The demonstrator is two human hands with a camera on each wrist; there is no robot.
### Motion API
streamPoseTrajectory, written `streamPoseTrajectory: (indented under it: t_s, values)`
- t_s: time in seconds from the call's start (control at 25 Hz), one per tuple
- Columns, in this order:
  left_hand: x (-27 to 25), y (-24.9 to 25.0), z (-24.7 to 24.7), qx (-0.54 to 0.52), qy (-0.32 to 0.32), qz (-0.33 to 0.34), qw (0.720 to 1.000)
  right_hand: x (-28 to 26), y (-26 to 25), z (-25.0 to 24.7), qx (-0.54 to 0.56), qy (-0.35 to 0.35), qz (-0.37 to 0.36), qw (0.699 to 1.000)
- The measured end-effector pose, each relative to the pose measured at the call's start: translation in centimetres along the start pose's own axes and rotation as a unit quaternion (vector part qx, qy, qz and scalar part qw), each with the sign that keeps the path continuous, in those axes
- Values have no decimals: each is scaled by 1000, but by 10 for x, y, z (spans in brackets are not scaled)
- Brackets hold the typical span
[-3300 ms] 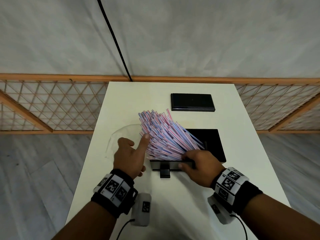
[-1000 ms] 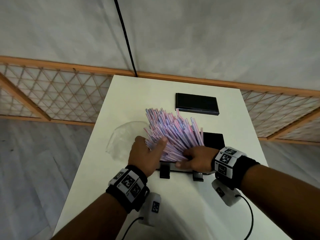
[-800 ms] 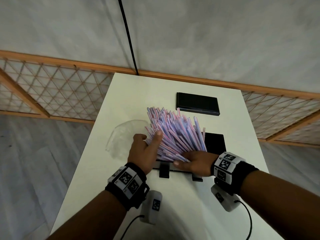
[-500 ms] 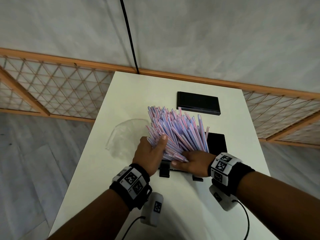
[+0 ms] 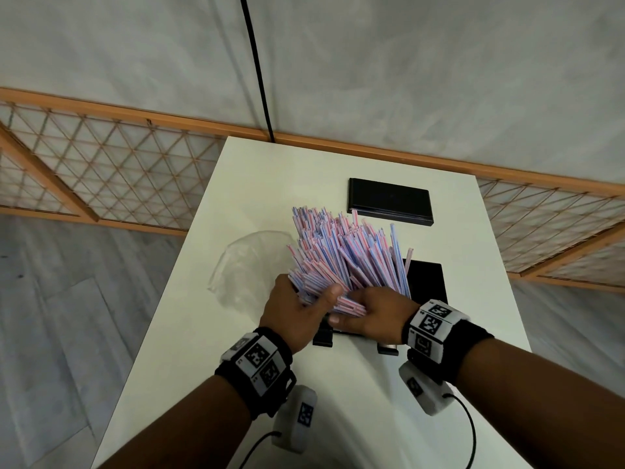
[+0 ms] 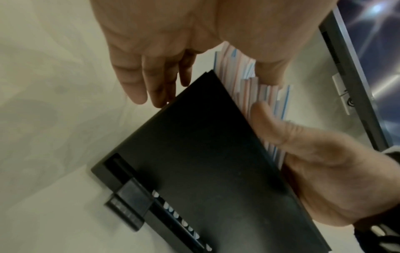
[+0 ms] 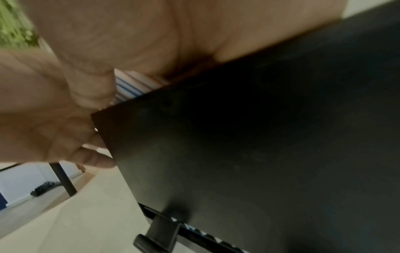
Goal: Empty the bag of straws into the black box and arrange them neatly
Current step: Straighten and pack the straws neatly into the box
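A thick fan of pink, blue and white paper-wrapped straws [image 5: 348,258] stands with its lower ends in the black box [image 5: 426,282] and leans away over the box's left part. My left hand [image 5: 297,309] grips the bundle's left side, thumb on top, while its fingers [image 6: 147,80] reach down beside the box's corner. My right hand [image 5: 372,313] holds the lower ends at the box's near wall [image 6: 194,154], with its thumb [image 6: 267,119] pressed against the straws [image 6: 238,75]. Left of the box the empty clear bag [image 5: 250,262] lies flat.
The box's black lid [image 5: 390,201] lies flat farther back on the white table [image 5: 257,184]. Two black clips [image 5: 323,338] stick out from the box's near side. A wooden lattice rail [image 5: 101,170] runs behind the table, and the table's left edge is near the bag.
The fan of straws has swung from leaning left to standing more upright over the box. Both hands have closed in together on its lower end.
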State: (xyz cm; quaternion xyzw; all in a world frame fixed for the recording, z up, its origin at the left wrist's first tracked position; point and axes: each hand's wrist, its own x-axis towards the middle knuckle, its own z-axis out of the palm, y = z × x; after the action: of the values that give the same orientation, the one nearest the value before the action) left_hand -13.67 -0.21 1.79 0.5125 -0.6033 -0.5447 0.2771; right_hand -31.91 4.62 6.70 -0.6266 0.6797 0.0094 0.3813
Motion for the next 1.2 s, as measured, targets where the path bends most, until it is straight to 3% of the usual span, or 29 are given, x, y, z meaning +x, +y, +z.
streamPoseTrajectory:
  t_s: [0.2, 0.32, 0.44, 0.56, 0.64, 0.76, 1.08, 1.2]
  values:
    - [-3, 10, -2, 17, -6, 31, 999, 1, -3, 3, -30, 19, -10, 999]
    - [-10, 19, -11, 6, 25, -27, 999, -3, -6, 2, -54, 31, 14, 998]
    - [-16, 29, -17, 84, 38, -44, 995, -7, -12, 2, -79, 18, 30, 996]
    - [-16, 40, -18, 124, 50, -15, 991, -1, -5, 3, -71, 27, -2, 997]
    - [-14, 47, -19, 170, 38, -2, 985, 1, 2, 5, -67, 35, -18, 997]
    - [-8, 55, -19, 252, 7, 11, 968, -1, 1, 6, -79, 9, 12, 997]
    - [-12, 45, -23, 141, 25, -2, 990, -19, 1, -3, -42, 74, -36, 996]
    - [-14, 43, -25, 59, 43, -60, 995, -38, 3, -8, -20, 151, -26, 988]
